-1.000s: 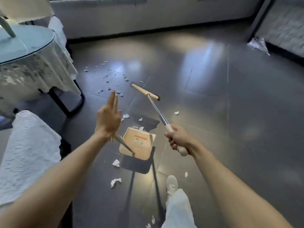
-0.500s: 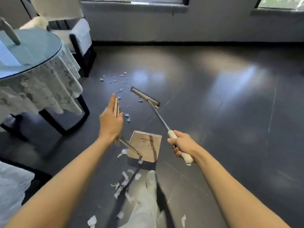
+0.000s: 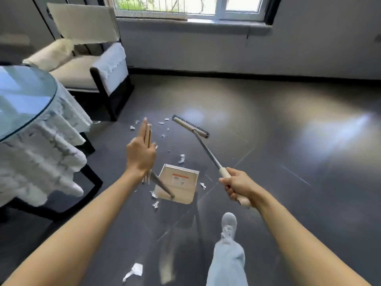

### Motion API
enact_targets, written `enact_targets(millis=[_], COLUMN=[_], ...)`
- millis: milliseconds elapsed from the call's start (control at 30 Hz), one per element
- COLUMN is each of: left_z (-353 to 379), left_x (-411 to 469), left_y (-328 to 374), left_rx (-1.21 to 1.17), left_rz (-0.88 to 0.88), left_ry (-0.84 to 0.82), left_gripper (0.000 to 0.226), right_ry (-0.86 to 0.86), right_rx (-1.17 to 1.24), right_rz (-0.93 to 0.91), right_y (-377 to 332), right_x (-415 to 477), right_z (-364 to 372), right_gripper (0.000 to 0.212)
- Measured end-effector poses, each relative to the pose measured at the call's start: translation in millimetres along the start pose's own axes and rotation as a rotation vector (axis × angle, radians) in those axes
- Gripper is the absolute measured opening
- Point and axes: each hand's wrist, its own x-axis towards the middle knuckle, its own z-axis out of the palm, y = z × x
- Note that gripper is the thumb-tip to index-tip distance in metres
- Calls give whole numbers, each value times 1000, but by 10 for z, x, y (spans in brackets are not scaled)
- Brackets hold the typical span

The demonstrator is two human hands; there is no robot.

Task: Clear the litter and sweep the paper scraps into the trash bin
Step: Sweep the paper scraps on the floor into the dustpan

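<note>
Wooden-handled broom [image 3: 191, 127] in right hand [image 3: 239, 186], dustpan [image 3: 181, 182] in left hand [image 3: 140, 153] — open floor [image 3: 288, 162] rightward.

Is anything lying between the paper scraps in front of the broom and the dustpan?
Nothing visible does. Only bare floor lies between the paper scraps and the dustpan; the broom head stands beyond them. The trash bin is not in view, so that leg cannot be judged.

- Daylight comes from the window [image 3: 185, 7], which is overexposed.
- Glare patches shine on the dark floor [image 3: 288, 162].
- Motion blur smears the tablecloth [image 3: 41, 157]; straight lines bend near the edges.
</note>
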Motion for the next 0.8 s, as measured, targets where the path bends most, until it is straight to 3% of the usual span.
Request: enact_targets(millis=[333,533,800], left_z=[2029,2796,3802], left_x=[2573,3830,5288], left_y=[525,433,241], left_rx=[82,71,-62], left_rz=[-146,-348,-549], left_ry=[186,285,352], left_gripper=[76,79,81], right_ry=[-141,-295,-429], right_rx=[-215,-266,-383], right_rz=[4,54,112], right_y=[-1817,-2758,-3789], right_x=[3014,4581,6574], right_z=[-1551,-1833,-1968], right_gripper=[22,17,31])
